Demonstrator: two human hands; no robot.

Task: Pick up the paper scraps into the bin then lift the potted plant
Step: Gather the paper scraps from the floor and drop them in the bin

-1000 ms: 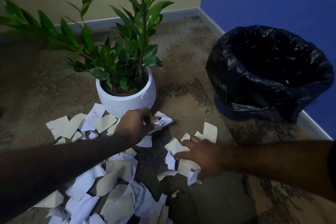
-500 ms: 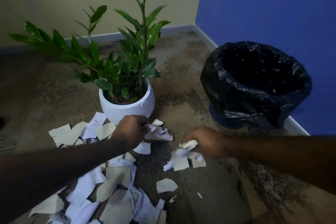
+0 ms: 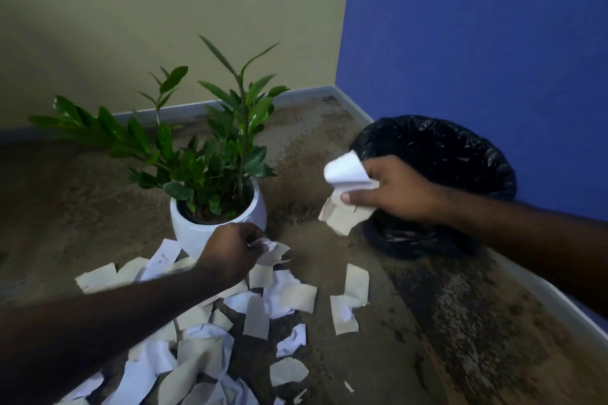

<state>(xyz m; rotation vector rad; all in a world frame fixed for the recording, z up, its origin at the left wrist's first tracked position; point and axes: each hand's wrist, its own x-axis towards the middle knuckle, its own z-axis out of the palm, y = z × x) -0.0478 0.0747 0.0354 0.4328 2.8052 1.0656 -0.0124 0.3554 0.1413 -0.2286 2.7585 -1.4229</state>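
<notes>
a: since most of the paper scraps [image 3: 204, 358] lie fanned out over the floor [image 3: 444, 322] at lower left, is that why the left arm reaches in from that side?

b: looks like it. the left hand [image 3: 230, 255] sits low, just in front of the white pot, fingers curled round a crumpled wad of scraps [image 3: 271, 251]. it grips them right where the pile meets the pot.

a: and the potted plant [image 3: 210, 181] itself?

b: standing upright on the floor behind that hand, untouched. i judge it waits until the paper is cleared, as the task orders it.

a: further right?

b: a few loose pieces [image 3: 348, 301] lie apart from the main pile. above them the right hand [image 3: 394, 191] is raised, thumb and fingers clamped on a bundle of scraps [image 3: 345, 194], held at the near rim of the bin [image 3: 460, 154].

a: why there?

b: my guess: to carry it over the black liner's mouth before letting go. the bin stands against the blue wall [image 3: 477, 43], close enough for one reach.
</notes>
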